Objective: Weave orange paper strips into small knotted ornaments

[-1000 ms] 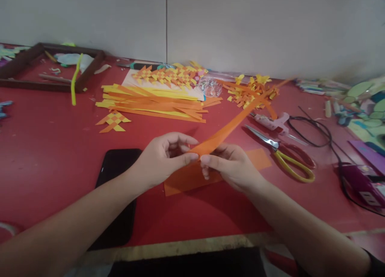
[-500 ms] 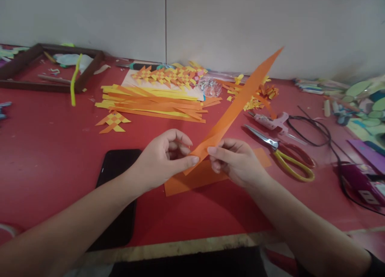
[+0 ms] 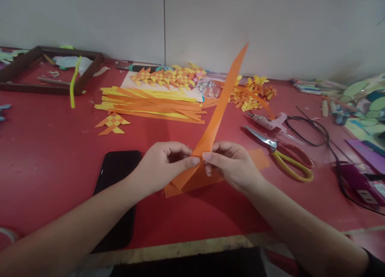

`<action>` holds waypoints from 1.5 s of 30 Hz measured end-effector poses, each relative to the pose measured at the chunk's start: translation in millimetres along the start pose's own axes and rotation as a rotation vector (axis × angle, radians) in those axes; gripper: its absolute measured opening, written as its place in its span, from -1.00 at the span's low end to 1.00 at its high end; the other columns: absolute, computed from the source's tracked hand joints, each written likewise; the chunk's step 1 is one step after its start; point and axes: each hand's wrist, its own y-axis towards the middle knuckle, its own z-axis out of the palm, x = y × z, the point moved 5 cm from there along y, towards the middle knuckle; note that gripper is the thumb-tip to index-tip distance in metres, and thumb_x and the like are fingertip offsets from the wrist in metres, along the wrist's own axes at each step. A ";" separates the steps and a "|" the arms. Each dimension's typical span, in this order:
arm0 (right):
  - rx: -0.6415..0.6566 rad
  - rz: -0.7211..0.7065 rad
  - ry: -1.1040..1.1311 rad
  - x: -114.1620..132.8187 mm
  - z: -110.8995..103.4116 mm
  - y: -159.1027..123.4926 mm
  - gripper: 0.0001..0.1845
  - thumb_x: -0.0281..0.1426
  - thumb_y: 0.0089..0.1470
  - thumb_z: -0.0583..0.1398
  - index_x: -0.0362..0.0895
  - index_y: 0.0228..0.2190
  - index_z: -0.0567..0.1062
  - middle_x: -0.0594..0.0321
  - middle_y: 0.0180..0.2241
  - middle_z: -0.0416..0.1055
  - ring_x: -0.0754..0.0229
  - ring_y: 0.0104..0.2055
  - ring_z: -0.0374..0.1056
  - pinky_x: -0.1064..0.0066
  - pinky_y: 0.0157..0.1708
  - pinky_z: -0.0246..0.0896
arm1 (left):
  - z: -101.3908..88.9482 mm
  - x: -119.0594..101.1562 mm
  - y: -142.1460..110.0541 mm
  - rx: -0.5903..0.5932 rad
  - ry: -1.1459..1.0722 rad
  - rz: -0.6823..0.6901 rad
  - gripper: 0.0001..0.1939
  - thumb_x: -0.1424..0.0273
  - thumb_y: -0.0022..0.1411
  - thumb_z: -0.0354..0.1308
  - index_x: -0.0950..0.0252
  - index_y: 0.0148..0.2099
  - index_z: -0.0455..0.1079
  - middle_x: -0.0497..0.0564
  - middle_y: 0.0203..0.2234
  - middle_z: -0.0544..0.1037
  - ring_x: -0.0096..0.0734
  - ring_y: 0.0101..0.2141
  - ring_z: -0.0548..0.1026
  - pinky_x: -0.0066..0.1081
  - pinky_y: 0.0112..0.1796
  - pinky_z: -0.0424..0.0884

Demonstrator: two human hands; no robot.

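Between my two hands is a long orange paper strip (image 3: 221, 104), its pointed far end rising toward the wall and its near end hanging low. My left hand (image 3: 168, 162) pinches it between thumb and fingers from the left. From the right, my right hand (image 3: 231, 162) pinches it too, the thumbs almost meeting on the paper. Below them an orange paper sheet (image 3: 207, 182) lies on the red table, partly covered by the strip and my hands. A black phone (image 3: 117, 212) rests under my left forearm. Scissors (image 3: 278, 152) with red and yellow handles lie right of my right hand.
Yellow and orange paper strips (image 3: 150, 104) lie behind my hands, near a woven paper fish (image 3: 112, 123) and more woven fish (image 3: 168, 77). A pink glue gun (image 3: 270, 121) with a black cable is at right. At back left stands a brown frame (image 3: 93, 70).
The strip has swung more upright, its tip moving left, and its lower end now shows below my hands. My hands have come closer together and slightly lower along it.
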 end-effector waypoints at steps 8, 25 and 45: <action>-0.012 -0.041 -0.052 2.7 -1.1 -0.3 -0.81 -0.28 -0.04 0.39 -0.17 -0.48 0.61 0.31 -0.61 0.44 0.38 -0.66 0.29 0.54 -0.68 0.29 | 0.4 0.6 -2.4 -0.018 0.016 -0.016 -0.83 0.30 0.05 0.37 0.26 -0.30 0.58 -0.04 -0.47 0.58 -0.40 -0.44 0.47 -0.45 -0.40 0.34; -0.034 -0.007 -0.045 1.1 -2.3 0.7 -0.79 -0.28 -0.08 0.41 -0.18 -0.50 0.61 0.29 -0.62 0.47 0.36 -0.65 0.31 0.51 -0.66 0.30 | -0.3 -2.2 -0.9 -0.006 0.044 0.016 -0.81 0.25 0.09 0.34 0.27 -0.31 0.56 -0.08 -0.52 0.52 -0.47 -0.51 0.40 -0.48 -0.48 0.27; 0.018 -0.047 -0.057 4.9 -4.7 -2.3 -0.81 -0.31 -0.09 0.42 -0.17 -0.50 0.61 0.32 -0.64 0.45 0.37 -0.66 0.30 0.53 -0.67 0.29 | 5.9 0.3 -1.2 0.089 -0.020 -0.005 -0.76 0.29 0.10 0.34 0.31 -0.46 0.41 -0.15 -0.60 0.37 -0.57 -0.56 0.26 -0.53 -0.54 0.14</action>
